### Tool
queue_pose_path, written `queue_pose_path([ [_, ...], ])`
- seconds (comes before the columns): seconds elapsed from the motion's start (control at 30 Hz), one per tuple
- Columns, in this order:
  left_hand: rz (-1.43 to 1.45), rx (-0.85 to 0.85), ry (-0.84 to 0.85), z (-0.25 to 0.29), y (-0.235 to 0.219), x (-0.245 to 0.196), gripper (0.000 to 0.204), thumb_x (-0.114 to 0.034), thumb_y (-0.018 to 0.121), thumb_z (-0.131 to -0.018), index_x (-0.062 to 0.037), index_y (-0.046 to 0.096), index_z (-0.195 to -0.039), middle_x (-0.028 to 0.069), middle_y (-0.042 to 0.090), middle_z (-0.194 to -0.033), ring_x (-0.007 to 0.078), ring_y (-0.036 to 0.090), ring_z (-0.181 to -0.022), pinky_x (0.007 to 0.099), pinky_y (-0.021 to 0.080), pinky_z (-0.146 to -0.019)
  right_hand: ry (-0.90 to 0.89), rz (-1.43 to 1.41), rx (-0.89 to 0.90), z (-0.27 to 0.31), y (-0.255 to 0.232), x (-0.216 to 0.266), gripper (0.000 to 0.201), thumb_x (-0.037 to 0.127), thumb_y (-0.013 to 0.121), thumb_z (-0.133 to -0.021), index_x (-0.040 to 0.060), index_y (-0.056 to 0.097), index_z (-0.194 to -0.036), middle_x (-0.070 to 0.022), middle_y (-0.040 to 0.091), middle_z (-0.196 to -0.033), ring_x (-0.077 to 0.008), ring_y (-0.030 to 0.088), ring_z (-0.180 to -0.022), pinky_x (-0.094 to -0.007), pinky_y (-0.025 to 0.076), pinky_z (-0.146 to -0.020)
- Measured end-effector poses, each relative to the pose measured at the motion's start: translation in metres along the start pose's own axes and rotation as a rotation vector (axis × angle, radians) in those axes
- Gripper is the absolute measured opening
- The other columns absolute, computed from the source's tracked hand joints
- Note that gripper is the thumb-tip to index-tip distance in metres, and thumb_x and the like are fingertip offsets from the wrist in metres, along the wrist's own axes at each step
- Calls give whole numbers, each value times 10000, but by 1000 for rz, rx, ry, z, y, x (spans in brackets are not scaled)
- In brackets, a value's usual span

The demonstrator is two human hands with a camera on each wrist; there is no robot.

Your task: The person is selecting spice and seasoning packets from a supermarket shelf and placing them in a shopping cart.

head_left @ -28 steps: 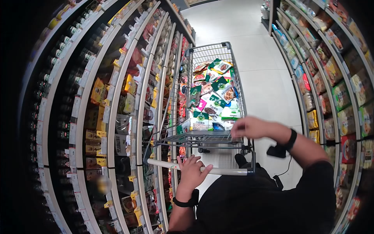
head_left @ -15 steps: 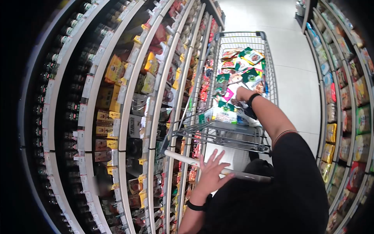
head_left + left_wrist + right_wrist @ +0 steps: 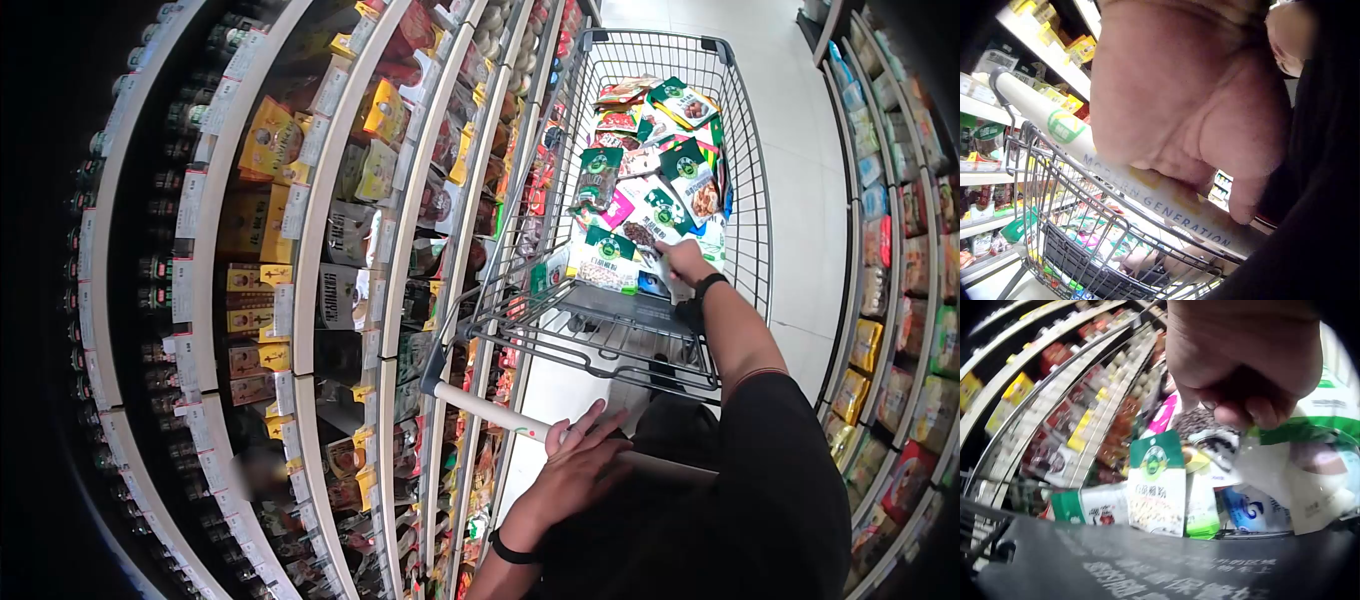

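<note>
My right hand [image 3: 688, 262] reaches down into a wire shopping cart [image 3: 752, 190]. Its curled fingers and thumb pinch a food packet with a green band [image 3: 1310, 432], among other bags in the right wrist view. Below and left of that hand, a green-and-white pouch [image 3: 1157, 490] stands upright against the cart's dark seat panel [image 3: 1116, 562]. Over the cart's pale handle [image 3: 490, 412] lies my left hand [image 3: 578, 470], fingers extended and slightly spread. From the left wrist, its palm hangs close over the printed bar [image 3: 1044, 106].
Tall shelves [image 3: 305, 390] packed with pouches and jars run close along the cart's left side. Another stocked shelf [image 3: 900, 300] lines the right, across a strip of pale floor [image 3: 800, 220]. Several colourful bags [image 3: 600, 180] fill the cart's basket.
My right hand has gone from over the cart's near right edge down into the basket and taken hold of a packet. The left hand stays at the handle, fingers now pointing more rightward.
</note>
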State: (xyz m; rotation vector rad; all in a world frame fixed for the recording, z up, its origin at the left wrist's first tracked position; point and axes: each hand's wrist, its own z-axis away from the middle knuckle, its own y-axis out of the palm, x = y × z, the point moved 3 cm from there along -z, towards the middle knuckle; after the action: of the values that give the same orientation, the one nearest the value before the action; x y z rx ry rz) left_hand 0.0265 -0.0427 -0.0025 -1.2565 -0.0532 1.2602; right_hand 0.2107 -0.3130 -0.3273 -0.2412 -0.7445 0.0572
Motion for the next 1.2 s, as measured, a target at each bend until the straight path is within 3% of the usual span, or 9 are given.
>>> queue_pose_path([
  [0.1,80,30,17,-2,12,4,322,-248,684,-827,-182,602,-1132,-2,370,-1476,234,214,-1417,486,167,-1061,-579,448,-31,-12,47,31,422,372,667,-812,-45,616,-774,-186,610,-649,-322,633,-677,-430,500,-629],
  [0.23,79,84,12,-11,9,-4,356,-229,669,-832,-163,578,-1169,6,344,-1486,212,182,-1428,473,145,-1082,-695,607,236,19,110,88,354,314,676,-786,-3,622,-933,-193,637,-917,-360,626,-874,-430,500,-761],
  [0.27,91,88,8,-13,10,-4,363,-222,671,-828,-160,574,-1173,8,343,-1487,213,180,-1429,474,145,-1082,-849,704,240,21,125,92,374,264,670,-794,15,574,-1056,-199,594,-1086,-360,597,-984,-418,487,-847],
  [0.37,113,99,-9,-10,13,-5,377,-206,675,-820,-152,566,-1178,15,340,-1490,214,175,-1433,475,142,-1081,-746,746,348,16,164,95,432,154,628,-811,50,500,-1210,-197,550,-1177,-367,571,-1058,-424,465,-912],
  [0.57,126,59,-11,-8,14,-4,369,-200,673,-822,-138,569,-1170,19,340,-1491,215,171,-1435,467,131,-1083,-812,790,393,2,182,103,446,106,583,-812,57,488,-1246,-205,548,-1206,-365,569,-1071,-425,469,-900],
  [0.6,131,52,-8,-8,15,-3,366,-200,673,-823,-136,570,-1169,19,340,-1491,215,170,-1435,466,129,-1084,-910,719,343,1,185,103,445,113,579,-812,60,494,-1246,-210,586,-1148,-360,585,-1045,-431,476,-881],
  [1.03,111,54,-33,-8,19,-10,368,-214,671,-831,-122,576,-1175,40,375,-1467,204,192,-1428,440,123,-1085,-774,978,393,10,198,113,401,100,536,-840,45,520,-1237,-210,647,-1013,-358,628,-959,-441,501,-832],
  [1.13,181,86,-3,-10,13,-11,384,-238,634,-855,-142,566,-1220,29,362,-1478,217,193,-1429,507,156,-1075,-777,941,366,2,195,110,360,48,520,-819,27,548,-1177,-219,641,-1026,-362,624,-967,-440,500,-837],
  [1.2,477,98,162,-1,2,-4,382,-200,650,-830,-97,584,-1191,90,442,-1412,259,291,-1386,510,186,-1073,-769,902,334,-1,187,103,302,69,549,-798,18,557,-1095,-216,639,-1001,-368,620,-952,-443,496,-826],
])
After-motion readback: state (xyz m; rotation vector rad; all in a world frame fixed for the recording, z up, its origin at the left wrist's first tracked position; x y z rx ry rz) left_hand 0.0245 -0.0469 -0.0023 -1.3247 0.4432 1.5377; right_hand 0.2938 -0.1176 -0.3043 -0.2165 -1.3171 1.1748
